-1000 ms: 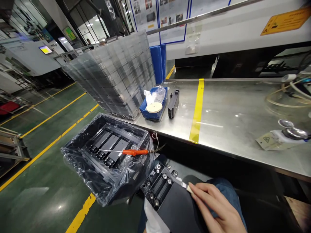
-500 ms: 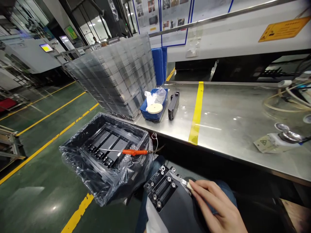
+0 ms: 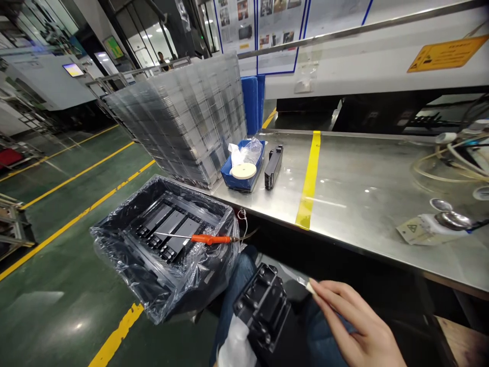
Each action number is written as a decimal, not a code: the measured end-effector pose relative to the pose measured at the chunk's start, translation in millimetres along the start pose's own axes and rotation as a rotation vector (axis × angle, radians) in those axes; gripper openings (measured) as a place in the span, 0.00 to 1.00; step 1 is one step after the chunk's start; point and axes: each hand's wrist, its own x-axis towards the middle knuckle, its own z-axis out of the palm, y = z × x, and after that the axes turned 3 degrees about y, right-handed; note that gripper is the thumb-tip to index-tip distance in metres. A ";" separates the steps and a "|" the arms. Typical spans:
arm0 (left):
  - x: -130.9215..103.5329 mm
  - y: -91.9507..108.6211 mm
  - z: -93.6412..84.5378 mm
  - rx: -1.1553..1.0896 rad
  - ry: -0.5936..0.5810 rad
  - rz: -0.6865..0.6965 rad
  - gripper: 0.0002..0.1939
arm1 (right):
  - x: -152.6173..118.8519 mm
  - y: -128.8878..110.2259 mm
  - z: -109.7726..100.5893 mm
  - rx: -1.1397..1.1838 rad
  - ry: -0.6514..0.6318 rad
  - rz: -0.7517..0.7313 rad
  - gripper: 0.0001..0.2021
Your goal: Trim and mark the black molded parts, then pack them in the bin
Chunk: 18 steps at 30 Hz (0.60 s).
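Observation:
My left hand (image 3: pixel 237 344), in white glove-like cloth, is closed on the lower left side of a black part (image 3: pixel 263 306) above my legs; its fingers are partly hidden. The part is tilted, its end with round fittings facing up. To the right, my right hand (image 3: pixel 355 318) pinches the pale end of a thin metal blade (image 3: pixel 301 280) between thumb and fingers. The blade points up and left, beside the part's upper right edge and apart from it.
Left of my legs, a plastic-lined bin (image 3: pixel 206 278) holds several black parts, with an orange-handled tool (image 3: pixel 212 239) across it. On the metal bench (image 3: pixel 351 204) stand a blue tray (image 3: pixel 233 182), another black part (image 3: pixel 273 168) and a small dispenser (image 3: pixel 424 228).
The black part has turned and tilted, showing more of its fitted end. My right hand has moved slightly right with the blade, away from the part's surface.

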 end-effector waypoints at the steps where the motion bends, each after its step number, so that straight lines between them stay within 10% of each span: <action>1: 8.4 3.1 9.3 0.035 -0.003 0.054 0.33 | 0.4 0.9 -1.4 0.011 -0.020 -0.002 0.09; 12: 12.1 20.7 8.7 0.825 -0.025 0.435 0.37 | 1.4 6.0 -8.4 0.046 -0.094 0.034 0.10; 18: 17.0 19.3 -3.6 0.647 -0.267 0.374 0.30 | -6.3 13.5 3.8 0.507 -0.378 0.565 0.22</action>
